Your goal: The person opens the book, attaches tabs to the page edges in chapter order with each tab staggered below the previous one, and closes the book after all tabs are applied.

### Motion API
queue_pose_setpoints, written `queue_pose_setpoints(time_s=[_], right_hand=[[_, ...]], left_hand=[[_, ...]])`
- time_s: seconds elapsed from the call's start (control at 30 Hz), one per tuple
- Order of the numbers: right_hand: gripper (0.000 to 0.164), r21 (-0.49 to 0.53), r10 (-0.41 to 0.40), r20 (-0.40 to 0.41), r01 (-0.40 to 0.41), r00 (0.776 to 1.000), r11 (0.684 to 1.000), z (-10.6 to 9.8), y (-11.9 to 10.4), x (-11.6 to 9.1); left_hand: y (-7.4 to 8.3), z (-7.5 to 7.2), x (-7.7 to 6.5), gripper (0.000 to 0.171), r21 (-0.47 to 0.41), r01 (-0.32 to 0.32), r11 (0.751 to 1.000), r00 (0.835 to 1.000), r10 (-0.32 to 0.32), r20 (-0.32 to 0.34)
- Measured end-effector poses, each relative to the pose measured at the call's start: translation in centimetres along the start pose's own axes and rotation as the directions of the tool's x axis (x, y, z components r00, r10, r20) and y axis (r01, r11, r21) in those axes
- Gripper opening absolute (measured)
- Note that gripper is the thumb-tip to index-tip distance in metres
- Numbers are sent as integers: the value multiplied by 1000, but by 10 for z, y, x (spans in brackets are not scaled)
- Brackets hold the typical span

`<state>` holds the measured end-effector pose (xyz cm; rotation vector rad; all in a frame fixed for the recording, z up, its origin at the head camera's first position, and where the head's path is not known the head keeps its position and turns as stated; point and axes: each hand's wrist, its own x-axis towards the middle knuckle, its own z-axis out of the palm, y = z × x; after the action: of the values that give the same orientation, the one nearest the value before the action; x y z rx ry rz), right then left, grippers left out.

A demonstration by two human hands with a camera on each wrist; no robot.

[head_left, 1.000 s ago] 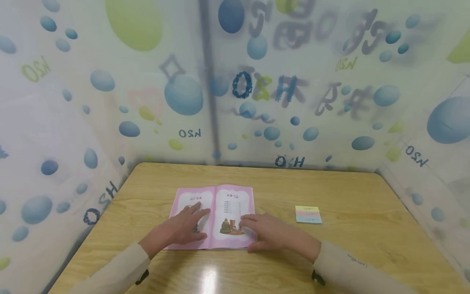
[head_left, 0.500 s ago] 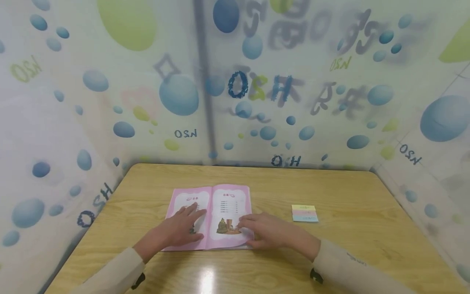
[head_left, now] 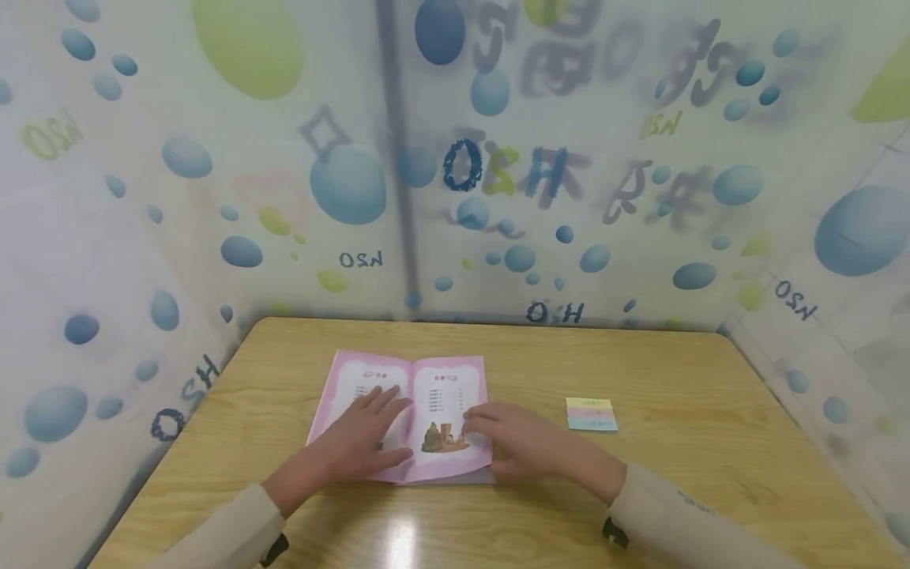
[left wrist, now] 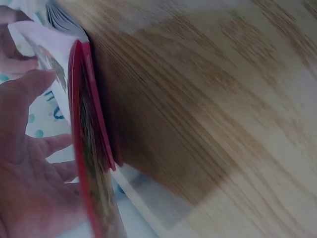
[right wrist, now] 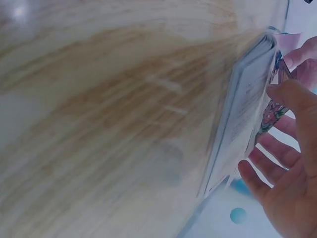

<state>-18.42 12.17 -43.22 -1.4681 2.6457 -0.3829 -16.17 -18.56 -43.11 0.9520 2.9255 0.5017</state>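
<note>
A booklet (head_left: 412, 381) with pink-bordered pages lies open on the table. My left hand (head_left: 357, 435) rests across its left page, fingers straight and spread, thumb near the fold. That left side stands tilted up, and its red edge (left wrist: 77, 124) shows beside the left hand (left wrist: 29, 168) in the left wrist view. My right hand (head_left: 529, 442) pinches the right page (head_left: 446, 395) at its lower outer edge, fingers above and thumb beneath. In the right wrist view the lifted page's illustrated underside (right wrist: 272, 116) shows at the thumb of the right hand (right wrist: 290, 183).
Yellow, pink and blue paper strips (head_left: 592, 414) lie together to the right of the booklet. The wooden table (head_left: 640, 371) meets a patterned curtain (head_left: 341, 284) at its far edge, with more curtain on both sides.
The booklet's left side has risen and shifted outward under my left hand. The right page's lower corner has lifted with my right hand, baring a greyish sheet beneath. The head view shifted slightly.
</note>
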Motion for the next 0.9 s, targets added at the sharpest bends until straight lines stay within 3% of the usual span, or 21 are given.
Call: queue_pose_setpoints(time_s=[0.2, 0.53, 0.7, 0.9], right_hand=[[55, -49, -59, -76, 56, 995, 997, -8, 4, 1], [58, -35, -126, -136, 122, 983, 992, -15, 5, 5], [59, -40, -121, -165, 116, 979, 992, -19, 6, 5], [64, -26, -106, -214, 103, 971, 994, -27, 12, -5]], left_hand=[[21, 2, 9, 87, 17, -20, 1000, 1000, 20, 15], [54, 11, 21, 106, 95, 36, 995, 998, -41, 55], [54, 14, 22, 101, 80, 77, 994, 996, -81, 46], [45, 12, 20, 100, 91, 75, 993, 997, -75, -11]])
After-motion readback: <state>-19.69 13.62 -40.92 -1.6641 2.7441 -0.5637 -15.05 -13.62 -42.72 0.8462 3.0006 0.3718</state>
